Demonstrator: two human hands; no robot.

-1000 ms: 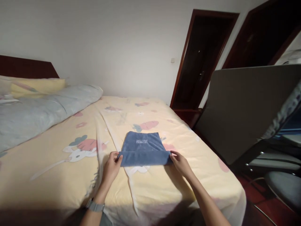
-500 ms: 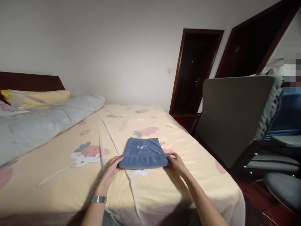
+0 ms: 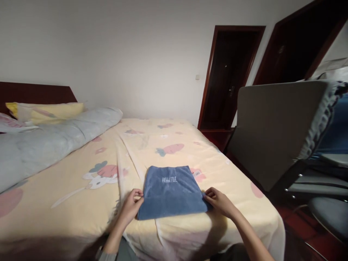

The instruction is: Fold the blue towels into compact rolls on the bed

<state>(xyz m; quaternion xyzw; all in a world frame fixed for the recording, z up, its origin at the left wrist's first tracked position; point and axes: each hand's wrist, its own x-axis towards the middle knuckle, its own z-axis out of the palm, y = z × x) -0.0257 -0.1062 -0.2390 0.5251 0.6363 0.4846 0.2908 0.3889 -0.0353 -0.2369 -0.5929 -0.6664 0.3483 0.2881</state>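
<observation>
Both the left hand [image 3: 132, 206] and right hand [image 3: 219, 200], pinching the blue towel [image 3: 172, 192], have pulled it nearer the bed's [image 3: 81, 203] edge.

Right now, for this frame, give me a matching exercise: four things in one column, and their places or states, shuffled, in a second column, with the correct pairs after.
Things:
1. blue towel
2. left hand
3. right hand
4. grey quilt

Places or states:
A. bunched along the far left of the bed, below the pillows
B. folded flat on the yellow sheet, white lettering on top
C. grips the towel's near right corner
D. grips the towel's near left edge

Pairs: 1-B, 2-D, 3-C, 4-A
</observation>
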